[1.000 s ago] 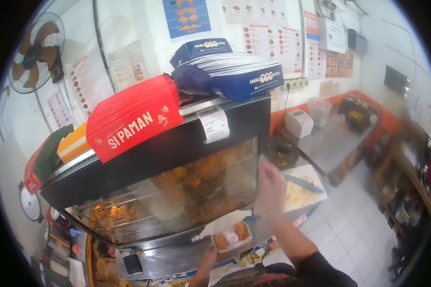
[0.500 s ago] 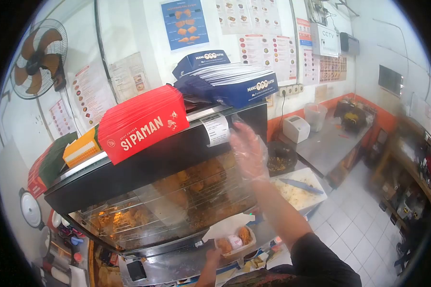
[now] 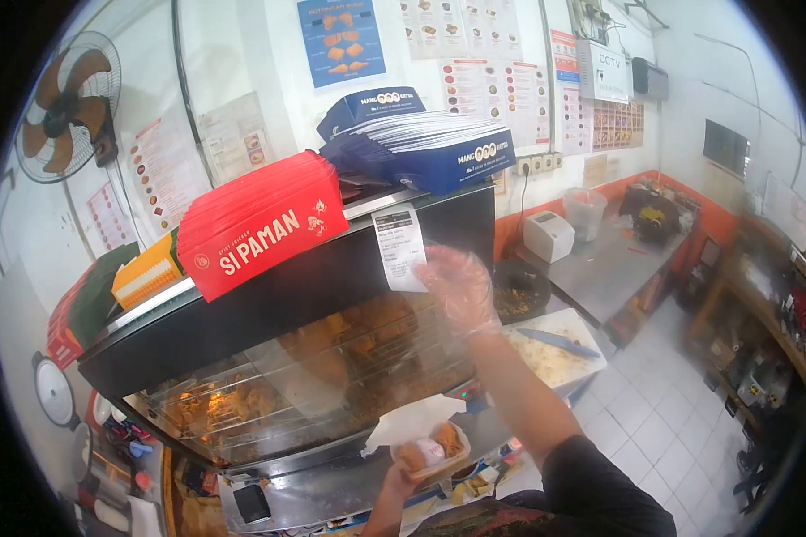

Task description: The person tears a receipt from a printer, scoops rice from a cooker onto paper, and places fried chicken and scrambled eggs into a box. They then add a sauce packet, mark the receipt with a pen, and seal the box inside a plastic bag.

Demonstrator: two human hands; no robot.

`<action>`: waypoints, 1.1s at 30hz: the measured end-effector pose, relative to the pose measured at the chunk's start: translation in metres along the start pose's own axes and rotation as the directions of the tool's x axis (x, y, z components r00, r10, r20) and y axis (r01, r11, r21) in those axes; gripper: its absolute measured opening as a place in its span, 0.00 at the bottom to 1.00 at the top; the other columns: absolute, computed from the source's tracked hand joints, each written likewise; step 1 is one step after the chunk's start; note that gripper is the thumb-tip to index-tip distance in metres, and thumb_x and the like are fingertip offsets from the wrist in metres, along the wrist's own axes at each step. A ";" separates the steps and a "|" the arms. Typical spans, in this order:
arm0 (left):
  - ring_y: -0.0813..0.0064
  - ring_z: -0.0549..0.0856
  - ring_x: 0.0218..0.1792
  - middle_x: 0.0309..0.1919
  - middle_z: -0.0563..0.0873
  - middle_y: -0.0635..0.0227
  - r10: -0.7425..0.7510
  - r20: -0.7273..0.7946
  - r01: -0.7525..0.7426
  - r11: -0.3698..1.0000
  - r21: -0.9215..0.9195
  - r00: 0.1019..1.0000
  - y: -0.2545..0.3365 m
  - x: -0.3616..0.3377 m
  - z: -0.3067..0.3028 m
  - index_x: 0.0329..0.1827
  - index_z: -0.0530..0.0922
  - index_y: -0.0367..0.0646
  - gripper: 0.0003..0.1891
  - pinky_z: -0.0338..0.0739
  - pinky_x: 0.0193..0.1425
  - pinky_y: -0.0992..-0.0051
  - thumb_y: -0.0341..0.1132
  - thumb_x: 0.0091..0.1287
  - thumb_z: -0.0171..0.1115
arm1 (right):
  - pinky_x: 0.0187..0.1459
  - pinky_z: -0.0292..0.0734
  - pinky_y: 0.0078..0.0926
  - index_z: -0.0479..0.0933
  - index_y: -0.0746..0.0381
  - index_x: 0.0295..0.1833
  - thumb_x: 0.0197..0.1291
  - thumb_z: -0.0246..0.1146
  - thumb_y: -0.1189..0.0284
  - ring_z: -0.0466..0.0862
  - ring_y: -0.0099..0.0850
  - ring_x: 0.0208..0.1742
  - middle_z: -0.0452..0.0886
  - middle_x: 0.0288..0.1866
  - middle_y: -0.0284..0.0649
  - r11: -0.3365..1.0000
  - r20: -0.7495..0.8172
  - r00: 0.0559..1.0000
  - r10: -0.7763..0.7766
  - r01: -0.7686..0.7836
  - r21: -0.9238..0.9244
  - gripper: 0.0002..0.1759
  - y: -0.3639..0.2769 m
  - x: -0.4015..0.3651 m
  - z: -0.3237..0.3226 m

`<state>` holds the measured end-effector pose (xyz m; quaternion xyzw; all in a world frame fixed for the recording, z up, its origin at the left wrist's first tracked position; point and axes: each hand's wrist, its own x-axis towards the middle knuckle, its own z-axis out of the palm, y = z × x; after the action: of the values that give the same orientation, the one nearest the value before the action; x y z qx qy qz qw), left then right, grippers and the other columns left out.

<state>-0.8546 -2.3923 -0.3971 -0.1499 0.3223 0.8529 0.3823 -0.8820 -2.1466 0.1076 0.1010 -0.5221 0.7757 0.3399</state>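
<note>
My left hand (image 3: 398, 483) grips an open takeaway box (image 3: 441, 471) from its left side, low in front of the display warmer. Pieces of fried chicken (image 3: 450, 438) lie in the box around a white wrapped bundle (image 3: 431, 450), and the lid (image 3: 412, 421) is folded back. In a clear plastic glove, my right hand (image 3: 461, 285) has its fingertips closed at the lower right edge of a printed receipt (image 3: 398, 249). The receipt hangs against the dark top panel of the warmer (image 3: 278, 277); part of its edge is hidden by my fingers.
Red folded boxes (image 3: 260, 224) and blue boxes (image 3: 421, 148) are stacked on the warmer. To the right are a white cutting board (image 3: 546, 362) with a knife (image 3: 558, 342), a dark pan (image 3: 521, 291) and a steel table (image 3: 604, 259) with a white printer (image 3: 548, 235).
My right hand has come down and left onto the receipt's lower edge, and its fingers have closed. More of the receipt shows. The box in my left hand has shifted slightly left.
</note>
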 end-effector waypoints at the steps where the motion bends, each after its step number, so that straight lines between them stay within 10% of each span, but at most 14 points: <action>1: 0.53 0.80 0.57 0.55 0.79 0.56 0.007 -0.007 -0.007 1.000 -0.013 1.000 -0.001 -0.001 0.001 0.61 0.71 0.37 0.30 0.78 0.62 0.46 0.27 0.49 0.54 | 0.52 0.78 0.23 0.80 0.66 0.55 0.59 0.71 0.79 0.84 0.23 0.47 0.87 0.46 0.39 0.999 -0.012 0.999 0.036 -0.036 -0.020 0.18 -0.004 -0.002 0.000; 7: 0.52 0.80 0.57 0.55 0.79 0.56 0.117 -0.105 -0.124 0.990 -0.069 0.988 -0.013 0.013 -0.020 0.64 0.70 0.39 0.33 0.78 0.61 0.46 0.25 0.48 0.55 | 0.53 0.78 0.24 0.80 0.67 0.53 0.60 0.71 0.73 0.84 0.27 0.49 0.87 0.47 0.41 0.971 -0.027 0.999 0.046 -0.051 -0.235 0.17 0.001 -0.010 -0.010; 13: 0.53 0.80 0.56 0.56 0.79 0.56 0.133 -0.044 -0.135 0.990 -0.044 0.990 0.001 -0.043 0.039 0.64 0.70 0.39 0.32 0.79 0.61 0.50 0.29 0.49 0.55 | 0.55 0.78 0.26 0.79 0.70 0.52 0.61 0.68 0.81 0.84 0.27 0.49 0.85 0.48 0.42 0.979 0.025 0.997 0.068 -0.071 0.189 0.14 0.021 -0.017 -0.022; 16: 0.55 0.80 0.57 0.56 0.79 0.57 0.121 -0.090 -0.123 0.992 -0.010 0.989 -0.003 -0.040 0.020 0.63 0.70 0.38 0.31 0.78 0.61 0.52 0.32 0.51 0.54 | 0.54 0.77 0.25 0.80 0.69 0.52 0.60 0.69 0.78 0.83 0.26 0.48 0.85 0.48 0.42 0.968 -0.098 0.968 0.232 -0.240 -0.080 0.15 0.008 -0.016 -0.018; 33: 0.59 0.79 0.61 0.58 0.81 0.62 0.303 0.116 -0.300 0.953 -0.039 0.946 -0.008 -0.068 -0.017 0.64 0.72 0.40 0.30 0.73 0.65 0.54 0.34 0.53 0.52 | 0.54 0.78 0.25 0.81 0.69 0.50 0.60 0.70 0.77 0.84 0.26 0.47 0.87 0.47 0.41 0.958 -0.033 0.958 0.286 -0.287 -0.014 0.13 0.003 -0.029 -0.052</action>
<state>-0.8032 -2.4375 -0.3791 -0.0512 0.3089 0.9121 0.2645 -0.8519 -2.1137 0.0679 0.0094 -0.5332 0.8133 0.2327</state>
